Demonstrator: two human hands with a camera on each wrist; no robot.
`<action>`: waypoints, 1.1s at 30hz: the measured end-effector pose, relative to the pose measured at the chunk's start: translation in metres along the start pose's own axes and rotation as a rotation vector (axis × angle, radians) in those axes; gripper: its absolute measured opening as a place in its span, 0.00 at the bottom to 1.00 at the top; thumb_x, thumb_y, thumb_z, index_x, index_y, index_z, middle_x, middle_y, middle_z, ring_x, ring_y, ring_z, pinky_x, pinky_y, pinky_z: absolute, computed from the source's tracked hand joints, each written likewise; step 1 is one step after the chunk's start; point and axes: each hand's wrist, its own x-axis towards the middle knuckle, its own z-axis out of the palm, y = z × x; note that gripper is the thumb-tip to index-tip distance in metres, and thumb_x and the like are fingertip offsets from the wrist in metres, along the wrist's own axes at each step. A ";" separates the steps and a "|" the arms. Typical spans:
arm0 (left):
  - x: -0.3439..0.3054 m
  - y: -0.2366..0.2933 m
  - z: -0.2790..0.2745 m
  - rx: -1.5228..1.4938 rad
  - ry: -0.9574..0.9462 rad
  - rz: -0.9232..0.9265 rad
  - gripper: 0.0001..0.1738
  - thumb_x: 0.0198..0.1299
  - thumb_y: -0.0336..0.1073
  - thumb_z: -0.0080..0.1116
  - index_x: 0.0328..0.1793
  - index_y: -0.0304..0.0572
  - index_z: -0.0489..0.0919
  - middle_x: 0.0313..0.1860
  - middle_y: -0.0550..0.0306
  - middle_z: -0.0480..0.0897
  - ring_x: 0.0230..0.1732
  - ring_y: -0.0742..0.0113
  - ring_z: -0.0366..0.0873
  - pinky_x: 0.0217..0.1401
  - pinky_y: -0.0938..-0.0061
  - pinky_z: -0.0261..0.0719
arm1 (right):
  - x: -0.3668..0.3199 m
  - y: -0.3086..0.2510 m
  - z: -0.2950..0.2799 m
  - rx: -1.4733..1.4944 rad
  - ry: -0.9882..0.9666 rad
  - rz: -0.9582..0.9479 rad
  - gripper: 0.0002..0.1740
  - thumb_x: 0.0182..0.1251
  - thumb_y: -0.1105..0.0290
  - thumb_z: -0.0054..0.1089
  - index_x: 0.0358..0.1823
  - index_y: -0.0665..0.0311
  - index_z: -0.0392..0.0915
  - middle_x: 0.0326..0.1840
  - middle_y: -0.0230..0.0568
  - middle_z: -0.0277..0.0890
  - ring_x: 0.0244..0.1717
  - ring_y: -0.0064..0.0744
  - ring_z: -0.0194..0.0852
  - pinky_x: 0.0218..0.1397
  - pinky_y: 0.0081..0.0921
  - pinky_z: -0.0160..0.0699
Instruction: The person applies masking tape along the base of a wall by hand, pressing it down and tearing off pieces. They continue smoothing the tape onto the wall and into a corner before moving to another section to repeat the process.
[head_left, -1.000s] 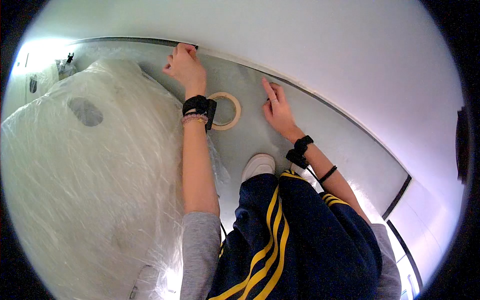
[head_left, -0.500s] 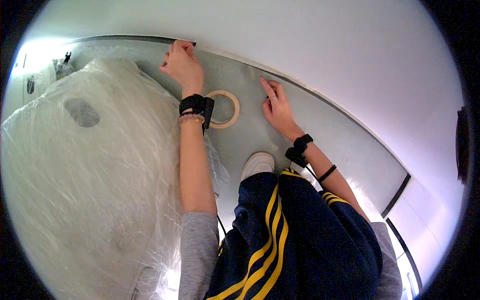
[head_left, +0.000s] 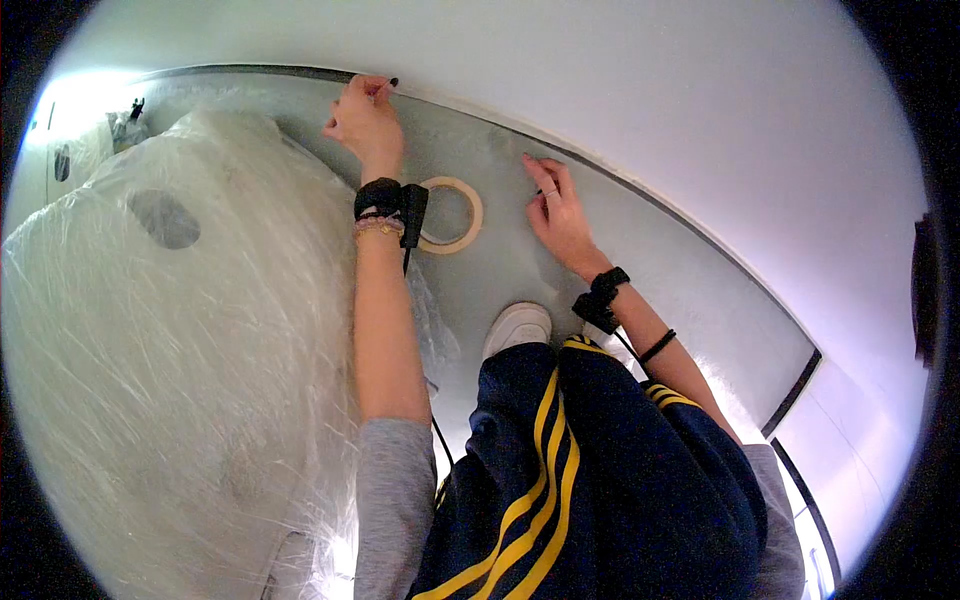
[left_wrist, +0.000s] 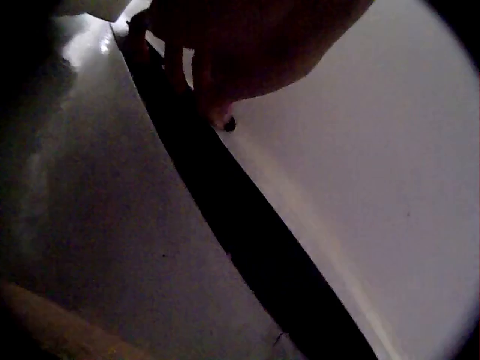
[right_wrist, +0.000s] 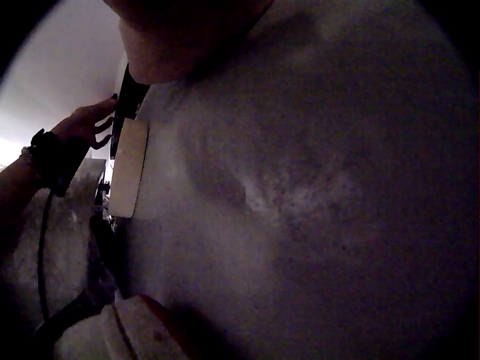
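Note:
My left hand [head_left: 368, 125] reaches to the black strip [left_wrist: 225, 195] along the foot of the white wall. In the left wrist view its bent fingers rest on that strip, with the dark-nailed thumb at the strip's wall side. Nothing shows between the fingers. A roll of beige tape [head_left: 477, 215] lies on the grey floor just right of the left wrist; the right wrist view shows the roll [right_wrist: 129, 169] edge-on. To the right, my right hand [head_left: 560, 215] is over the floor near the wall, index finger extended, the others loosely curled, holding nothing.
A large bulky thing wrapped in clear plastic sheeting [head_left: 230, 330] fills the left side. The white wall [head_left: 650, 120] curves across the top and right in the head view. My white shoe [head_left: 518, 328] stands on the floor [head_left: 490, 270] below the tape roll.
My left hand has shifted slightly left along the wall's foot, its thumb now further out from the fingers. The right hand stays nearly still. The head view has tilted a little.

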 end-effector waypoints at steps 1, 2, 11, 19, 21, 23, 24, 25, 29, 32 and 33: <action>0.002 -0.003 0.000 -0.043 -0.020 -0.023 0.08 0.53 0.37 0.62 0.39 0.53 0.77 0.35 0.66 0.82 0.44 0.59 0.76 0.53 0.52 0.59 | -0.001 0.000 0.000 0.023 -0.027 0.034 0.34 0.55 0.85 0.47 0.67 0.58 0.62 0.58 0.50 0.62 0.46 0.43 0.70 0.45 0.30 0.75; 0.003 -0.005 0.000 -0.087 -0.038 -0.045 0.10 0.52 0.39 0.64 0.40 0.52 0.77 0.34 0.65 0.83 0.43 0.59 0.77 0.53 0.51 0.60 | -0.001 -0.001 -0.001 0.047 -0.054 0.068 0.34 0.55 0.85 0.47 0.66 0.59 0.62 0.58 0.49 0.62 0.45 0.41 0.70 0.44 0.30 0.74; 0.012 -0.029 0.020 -0.705 0.044 -0.247 0.17 0.51 0.29 0.63 0.48 0.44 0.74 0.35 0.58 0.81 0.38 0.60 0.78 0.52 0.61 0.68 | -0.001 0.002 0.001 0.101 -0.087 0.119 0.32 0.54 0.82 0.51 0.64 0.58 0.63 0.61 0.51 0.61 0.55 0.50 0.68 0.55 0.36 0.74; -0.017 0.013 -0.003 -0.714 0.133 -0.336 0.25 0.48 0.18 0.52 0.56 0.29 0.72 0.54 0.40 0.74 0.52 0.50 0.72 0.58 0.61 0.68 | -0.002 0.002 -0.001 0.130 -0.048 0.102 0.31 0.55 0.83 0.49 0.63 0.60 0.63 0.60 0.49 0.62 0.50 0.46 0.69 0.50 0.33 0.75; -0.050 0.040 0.007 -0.189 0.100 0.111 0.33 0.48 0.21 0.53 0.65 0.30 0.65 0.68 0.37 0.61 0.70 0.46 0.58 0.70 0.60 0.57 | 0.001 -0.001 0.001 0.168 -0.035 0.113 0.29 0.56 0.84 0.47 0.62 0.62 0.64 0.58 0.47 0.63 0.45 0.43 0.70 0.46 0.31 0.74; -0.067 0.061 0.011 -0.127 0.008 0.102 0.37 0.48 0.23 0.55 0.68 0.29 0.60 0.71 0.36 0.57 0.73 0.45 0.52 0.73 0.57 0.52 | -0.001 0.003 0.000 0.034 -0.008 0.015 0.29 0.56 0.85 0.47 0.62 0.63 0.63 0.58 0.48 0.63 0.45 0.44 0.70 0.47 0.32 0.74; -0.072 0.065 0.013 -0.068 -0.088 0.088 0.42 0.49 0.26 0.57 0.71 0.27 0.54 0.74 0.35 0.52 0.76 0.43 0.45 0.75 0.55 0.46 | -0.002 0.002 -0.002 0.031 -0.014 0.015 0.29 0.56 0.85 0.47 0.62 0.63 0.63 0.58 0.48 0.63 0.45 0.44 0.70 0.47 0.32 0.74; -0.072 0.066 0.013 -0.069 -0.091 0.084 0.42 0.49 0.26 0.57 0.71 0.27 0.54 0.74 0.35 0.52 0.76 0.43 0.45 0.75 0.55 0.46 | -0.001 0.001 -0.003 0.019 -0.049 0.056 0.29 0.55 0.82 0.49 0.62 0.63 0.63 0.59 0.49 0.62 0.49 0.48 0.69 0.51 0.35 0.74; -0.059 0.065 0.013 0.104 -0.166 0.057 0.46 0.49 0.30 0.60 0.72 0.23 0.49 0.74 0.33 0.48 0.77 0.41 0.41 0.75 0.45 0.40 | -0.001 0.005 -0.001 0.037 -0.066 0.098 0.28 0.56 0.80 0.51 0.61 0.63 0.63 0.59 0.51 0.62 0.55 0.52 0.68 0.55 0.38 0.74; -0.051 0.059 0.014 0.291 -0.145 0.110 0.45 0.51 0.35 0.58 0.71 0.22 0.51 0.74 0.32 0.51 0.76 0.40 0.41 0.74 0.41 0.39 | -0.003 0.009 0.001 -0.004 -0.065 0.083 0.27 0.56 0.80 0.51 0.60 0.64 0.64 0.59 0.50 0.62 0.55 0.52 0.68 0.55 0.39 0.73; -0.051 0.059 0.013 0.408 -0.110 0.164 0.44 0.52 0.38 0.57 0.71 0.22 0.52 0.73 0.31 0.52 0.76 0.40 0.41 0.74 0.41 0.38 | -0.003 0.008 0.000 -0.007 -0.066 0.089 0.27 0.56 0.80 0.51 0.60 0.64 0.64 0.59 0.50 0.62 0.55 0.52 0.68 0.55 0.39 0.73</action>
